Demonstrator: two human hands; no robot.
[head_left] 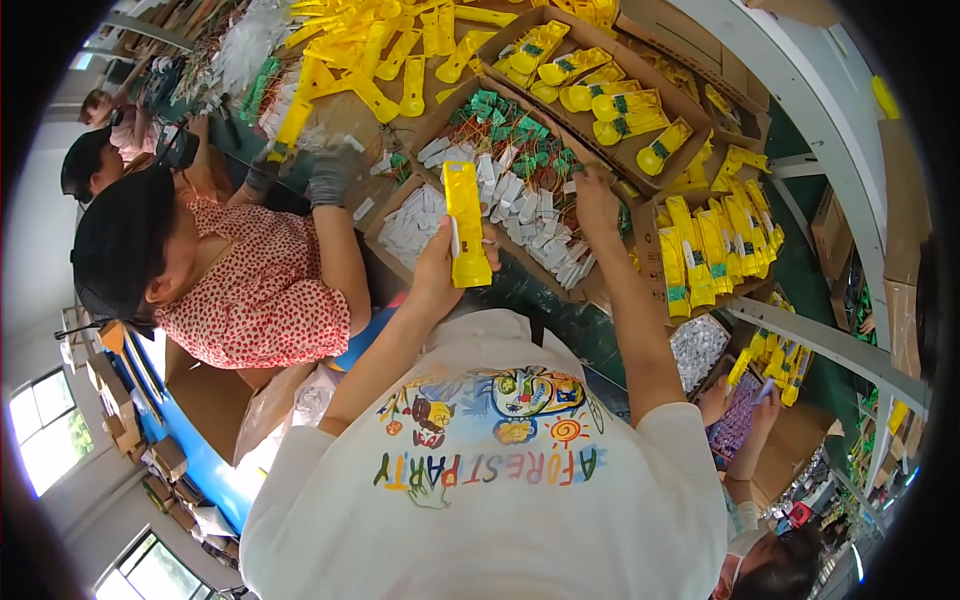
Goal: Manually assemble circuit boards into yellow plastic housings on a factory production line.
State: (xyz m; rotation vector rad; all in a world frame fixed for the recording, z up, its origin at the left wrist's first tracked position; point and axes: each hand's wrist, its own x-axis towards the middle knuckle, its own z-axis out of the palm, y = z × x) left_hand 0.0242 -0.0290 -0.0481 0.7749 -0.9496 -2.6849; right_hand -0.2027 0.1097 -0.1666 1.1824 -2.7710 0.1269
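Note:
My left hand (437,268) is closed round a long yellow plastic casing (463,205), held upright in front of my chest. Over the far right part of a cardboard box my right hand (597,203) reaches in with bent fingers; what they pinch, if anything, is too small to make out. Beneath and beside it lie white plastic modules (530,212) with wires and small green circuit boards (505,122). A smaller section left of the yellow casing contains flat white pieces (408,222).
Loose yellow casings (400,60) heap at the far side. Boxes of yellow casings with green boards (628,105) stand far right, another box (715,245) nearer. A co-worker in a red-dotted top (260,280) works at my left with gloved hands (335,175). A metal post (830,350) borders the right.

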